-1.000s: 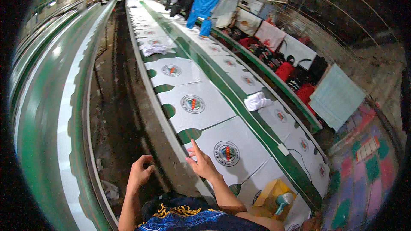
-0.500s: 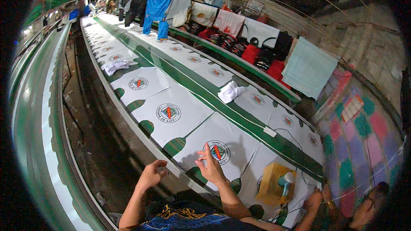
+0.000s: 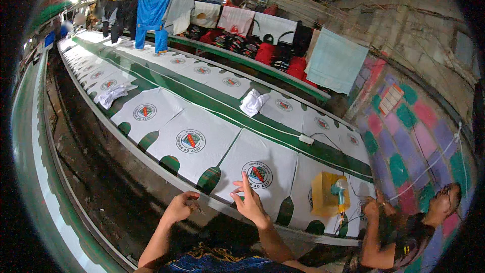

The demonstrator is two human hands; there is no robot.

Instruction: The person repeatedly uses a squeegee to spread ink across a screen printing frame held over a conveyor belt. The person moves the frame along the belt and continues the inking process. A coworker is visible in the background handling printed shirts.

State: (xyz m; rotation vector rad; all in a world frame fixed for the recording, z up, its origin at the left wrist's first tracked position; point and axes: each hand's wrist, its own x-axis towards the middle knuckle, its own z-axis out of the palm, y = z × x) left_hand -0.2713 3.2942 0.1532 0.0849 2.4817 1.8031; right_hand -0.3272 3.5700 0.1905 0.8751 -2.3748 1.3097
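My right hand [image 3: 248, 205] is raised over the near edge of a long green table [image 3: 209, 178], index finger pointing out and the others loosely bent. It holds nothing. Just past the fingertips lies a white shirt panel [image 3: 232, 156] with a round printed emblem [image 3: 257, 174]. My left hand [image 3: 181, 207] hovers in front of the table edge, empty, with fingers loosely curved and apart. To its upper right, another white printed panel [image 3: 212, 124] lies flat on the table.
Right of my hands, a yellow box [image 3: 323, 203] bears a teal blower-like tool [image 3: 339, 188] with a cord. A co-worker [image 3: 404, 237] stands at the table's right end. Crumpled white cloths [image 3: 254, 102] lie farther up; garments [image 3: 151, 15] hang behind. Another long table [image 3: 30, 172] runs along the left.
My view has turned to the right, showing more of the co-worker. Both hands keep nearly the same pose and stay empty.
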